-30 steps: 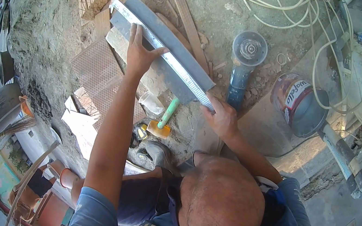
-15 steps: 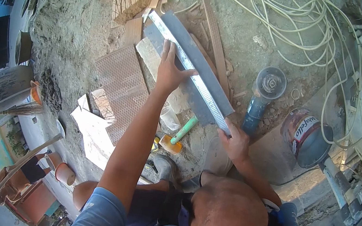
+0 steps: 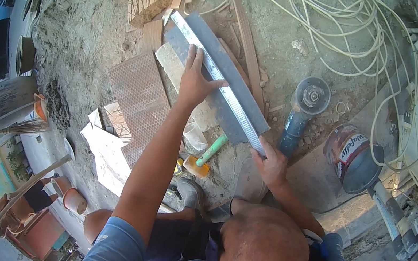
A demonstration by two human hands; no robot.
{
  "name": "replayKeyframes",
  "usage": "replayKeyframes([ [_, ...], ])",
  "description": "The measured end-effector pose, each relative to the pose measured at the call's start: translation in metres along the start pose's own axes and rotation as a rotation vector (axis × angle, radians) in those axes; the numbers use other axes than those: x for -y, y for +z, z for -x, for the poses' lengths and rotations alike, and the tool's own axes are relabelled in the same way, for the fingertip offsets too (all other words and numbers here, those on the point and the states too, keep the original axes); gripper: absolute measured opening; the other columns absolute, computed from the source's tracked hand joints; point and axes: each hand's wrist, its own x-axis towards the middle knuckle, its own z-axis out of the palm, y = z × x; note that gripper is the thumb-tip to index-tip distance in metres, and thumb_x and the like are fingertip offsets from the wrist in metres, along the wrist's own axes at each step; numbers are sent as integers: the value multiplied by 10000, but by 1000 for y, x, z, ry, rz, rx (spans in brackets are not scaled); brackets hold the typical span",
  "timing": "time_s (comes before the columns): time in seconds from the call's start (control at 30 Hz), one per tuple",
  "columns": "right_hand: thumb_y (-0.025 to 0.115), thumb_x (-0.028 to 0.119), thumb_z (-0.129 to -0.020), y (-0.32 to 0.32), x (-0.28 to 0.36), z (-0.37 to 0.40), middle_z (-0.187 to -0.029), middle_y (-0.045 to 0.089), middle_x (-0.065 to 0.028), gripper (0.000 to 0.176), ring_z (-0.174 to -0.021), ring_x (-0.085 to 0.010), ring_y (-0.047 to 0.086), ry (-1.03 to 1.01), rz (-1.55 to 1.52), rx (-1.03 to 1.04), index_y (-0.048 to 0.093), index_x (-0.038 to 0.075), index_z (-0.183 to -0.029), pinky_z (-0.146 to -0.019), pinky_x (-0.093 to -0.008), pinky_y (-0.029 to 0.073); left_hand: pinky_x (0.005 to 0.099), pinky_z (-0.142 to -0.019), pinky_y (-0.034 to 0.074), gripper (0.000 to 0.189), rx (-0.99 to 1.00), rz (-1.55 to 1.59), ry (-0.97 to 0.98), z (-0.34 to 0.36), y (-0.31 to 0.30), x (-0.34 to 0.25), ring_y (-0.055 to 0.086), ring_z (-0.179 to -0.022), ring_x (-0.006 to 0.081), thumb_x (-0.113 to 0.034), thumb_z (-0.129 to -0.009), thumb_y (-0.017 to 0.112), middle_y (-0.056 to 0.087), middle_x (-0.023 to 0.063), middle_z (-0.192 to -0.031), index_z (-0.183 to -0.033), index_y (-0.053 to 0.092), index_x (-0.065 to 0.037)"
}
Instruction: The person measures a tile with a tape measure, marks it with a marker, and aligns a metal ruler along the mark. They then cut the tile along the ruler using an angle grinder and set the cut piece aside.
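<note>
Head view, barely changed from half a second ago: left hand point(image 3: 194, 82), grip released, pressing flat on metal straightedge point(image 3: 235, 106) over grey tile point(image 3: 230, 61) on ground point(image 3: 291, 48); right hand point(image 3: 270, 164) grip pinching straightedge's near end, alignment likely held steady.

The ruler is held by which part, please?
The left hand presses the ruler mid-length onto the grey tile; the right hand grips its near end.

Blue short-sleeved T-shirt point(image 3: 116, 246), darker navy across chest, white block letters there (only partly readable). Right sleeve edge: white band point(image 3: 307, 234). Dark blue-violet shorts point(image 3: 166, 237), knee bare. Grey, dusty shoe point(image 3: 186, 191). Head close-cropped. Left hand point(image 3: 195, 80) and right hand point(image 3: 270, 164) bare, forearms too.
</note>
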Motion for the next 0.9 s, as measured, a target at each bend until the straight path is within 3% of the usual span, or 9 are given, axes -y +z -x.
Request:
replayKeyframes([
  [0.13, 777, 103, -791, 0, 1, 3, -940, 687, -212, 403, -801, -370, 688, 32, -1, -3, 641, -20, -1150, -681, -401, 556, 415, -1164, 321, 1281, 39, -40, -3, 0, -3, -3, 271, -1453, 387, -513, -528, 898, 196, 294, -1574, -1464, 289, 115],
  [0.3, 751, 114, -798, 2, -3, 5, -955, 681, -191, 433, -843, -357, 679, 16, -22, -14, 618, -7, -1192, -729, -406, 557, 410, -1131, 379, 1242, 52, -93, 22, -2, -2, -4, 347, -1416, 388, -433, -554, 927, 198, 284, -1576, -1460, 289, 126],
  [0.9, 727, 117, -827, 1, -2, 3, -952, 677, -211, 405, -832, -376, 677, 35, -23, 27, 605, -10, -1192, -712, -417, 550, 418, -1136, 372, 1258, 60, -92, 0, -3, -2, -4, 336, -1421, 392, -451, -544, 922, 187, 277, -1581, -1471, 282, 111],
])
